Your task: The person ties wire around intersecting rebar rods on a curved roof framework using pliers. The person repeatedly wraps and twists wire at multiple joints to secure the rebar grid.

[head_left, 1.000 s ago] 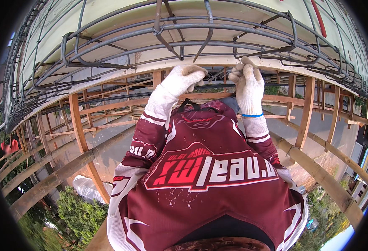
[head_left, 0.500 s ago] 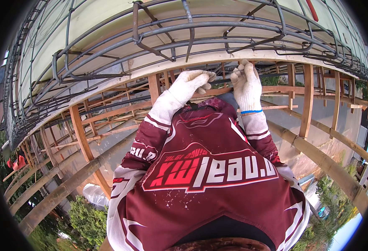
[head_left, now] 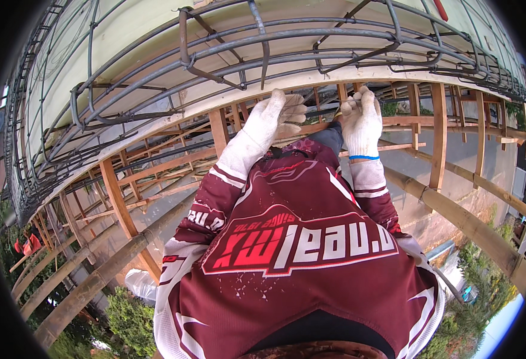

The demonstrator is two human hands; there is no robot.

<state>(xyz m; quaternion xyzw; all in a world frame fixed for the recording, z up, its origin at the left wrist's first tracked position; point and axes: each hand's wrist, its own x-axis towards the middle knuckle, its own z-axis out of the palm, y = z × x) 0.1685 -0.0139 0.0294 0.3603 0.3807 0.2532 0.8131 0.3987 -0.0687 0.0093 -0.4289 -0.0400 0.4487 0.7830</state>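
White knit gloves cover both hands, raised in front of my chest just below the pale edge of a board. My left hand is open, its fingers spread and the thumb up, with nothing visible in it. My right hand, with a blue band at the glove's cuff, has its fingers curled in toward the thumb. Whatever the right fingers hold, if anything, is too small or hidden to tell. Beyond the board lies a cage of steel reinforcing bars with bent stirrups; neither hand touches it.
Upright timber posts and thin battens stand below the board. Thick bamboo poles run along both sides over a drop. A red object lies at the far edge. Green plants show far below.
My left hand has gone from a pinch to spread fingers. My right hand has shifted slightly right, its fingers still curled. The view has moved a little.
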